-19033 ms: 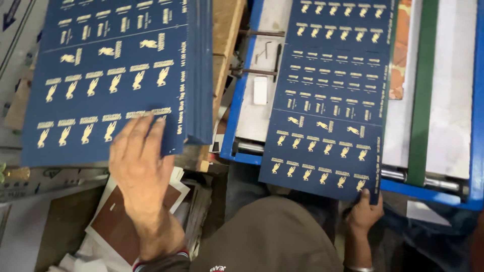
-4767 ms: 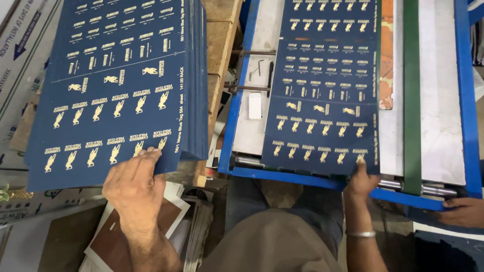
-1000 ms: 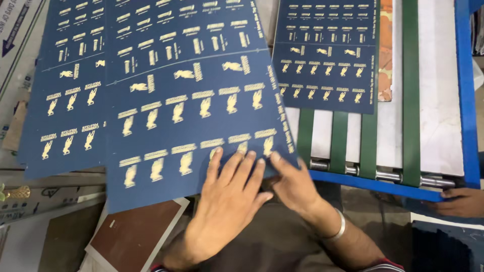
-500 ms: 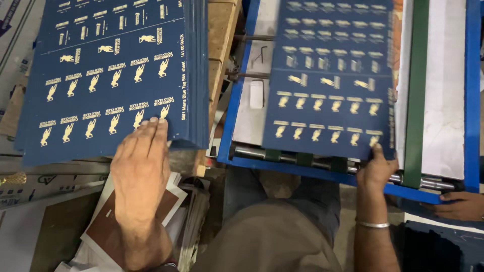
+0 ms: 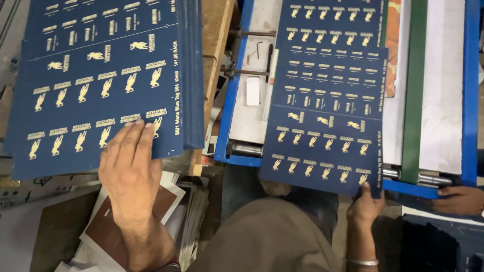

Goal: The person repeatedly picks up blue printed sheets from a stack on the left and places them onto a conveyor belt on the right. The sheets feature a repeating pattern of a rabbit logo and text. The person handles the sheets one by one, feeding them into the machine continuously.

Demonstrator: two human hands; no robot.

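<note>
Filling the left half of the view, a thick stack (image 5: 101, 80) of navy sheets printed with gold figures lies on a wooden desk (image 5: 217, 45), its near edge overhanging toward the person and its right edge just short of the desk's side. To the right stands a blue-framed machine (image 5: 471, 90) with a pale bed and a green belt (image 5: 416, 85) running lengthwise; a single navy sheet (image 5: 327, 106) lies on the bed, its near edge jutting past the frame's front rail. Below the stack, loose brown and white papers (image 5: 161, 206) pile up near the lap. The left hand (image 5: 132, 174) lies flat with fingers spread on the stack's near right corner, pressing the top sheet, not closed round anything. The right hand (image 5: 365, 205) pinches the single sheet's near right corner, thumb on top, fingers underneath, a narrow grip holding that sheet. Another person's hand (image 5: 459, 199) rests at the machine's near right corner, apart from the sheet. Open room is slim: a narrow gap between desk and machine, and the space over the lap between the two hands. A small allen key (image 5: 258, 49) and a white block (image 5: 253, 90) sit on the bed left of the sheet.
</note>
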